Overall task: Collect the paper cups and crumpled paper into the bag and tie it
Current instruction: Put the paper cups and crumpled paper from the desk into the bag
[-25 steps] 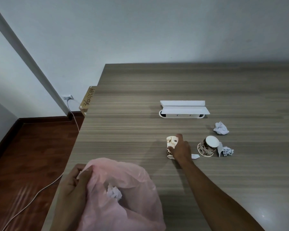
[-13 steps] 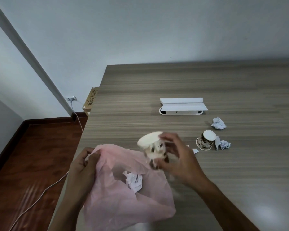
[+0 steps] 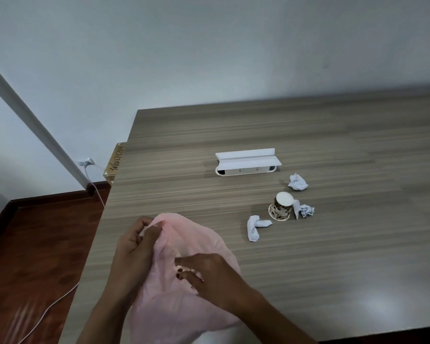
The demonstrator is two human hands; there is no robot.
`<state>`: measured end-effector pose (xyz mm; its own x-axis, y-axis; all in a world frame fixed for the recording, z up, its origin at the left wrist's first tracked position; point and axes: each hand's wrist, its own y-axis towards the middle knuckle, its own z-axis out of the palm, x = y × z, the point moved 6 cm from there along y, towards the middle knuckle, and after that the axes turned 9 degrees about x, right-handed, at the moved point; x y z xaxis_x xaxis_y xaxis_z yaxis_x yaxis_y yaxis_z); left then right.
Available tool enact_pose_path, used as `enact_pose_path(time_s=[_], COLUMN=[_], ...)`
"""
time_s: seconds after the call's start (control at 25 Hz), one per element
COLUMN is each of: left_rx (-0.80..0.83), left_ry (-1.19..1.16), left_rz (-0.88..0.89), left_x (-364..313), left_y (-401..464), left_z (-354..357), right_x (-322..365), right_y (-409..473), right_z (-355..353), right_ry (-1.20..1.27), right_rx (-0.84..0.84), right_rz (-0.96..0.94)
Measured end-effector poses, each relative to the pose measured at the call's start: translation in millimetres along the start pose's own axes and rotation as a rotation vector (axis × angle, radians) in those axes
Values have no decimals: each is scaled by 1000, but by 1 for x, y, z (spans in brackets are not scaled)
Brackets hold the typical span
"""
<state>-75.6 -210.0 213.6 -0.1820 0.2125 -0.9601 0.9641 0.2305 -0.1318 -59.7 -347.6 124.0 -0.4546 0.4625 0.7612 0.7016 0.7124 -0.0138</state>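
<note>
The bag [image 3: 184,281] mouth is pinched by the left hand [image 3: 134,247]; the right hand [image 3: 209,271] is spread inside. A loosened grip could close it. Beyond: cup [image 3: 281,207], paper [image 3: 298,182].

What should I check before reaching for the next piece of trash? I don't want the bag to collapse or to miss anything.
1. Bag mouth held open: ok, the left hand pinches the rim of the pink bag.
2. Right hand free: cannot tell, the right hand is at the bag's opening, fingers partly hidden.
3. Cup released inside: cannot tell, only a patterned patch shows by the fingers.
4. Remaining cup reachable: ok, the paper cup stands upside down on the table.
5. Paper left: not ok, three crumpled pieces lie out.
6. Bag tied: not ok.
</note>
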Motion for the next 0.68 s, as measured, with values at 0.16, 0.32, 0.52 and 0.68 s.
enact_pose_path(time_s=[0.16, 0.32, 0.52, 0.68], left_rx=[-28, -8, 56, 77], left_ry=[-139, -156, -126, -154], left_rz=[-53, -77, -45, -41], left_x=[8, 15, 12, 12], left_y=[15, 31, 47, 52], left_z=[7, 16, 34, 39], right_x=[-36, -119, -233, -270], right_y=[-31, -15, 18, 33], right_z=[-58, -81, -72, -64], right_ry=[-121, -248, -192, -289], right_rx=[-444, -610, -366, -135], right_rz=[22, 295, 650, 748])
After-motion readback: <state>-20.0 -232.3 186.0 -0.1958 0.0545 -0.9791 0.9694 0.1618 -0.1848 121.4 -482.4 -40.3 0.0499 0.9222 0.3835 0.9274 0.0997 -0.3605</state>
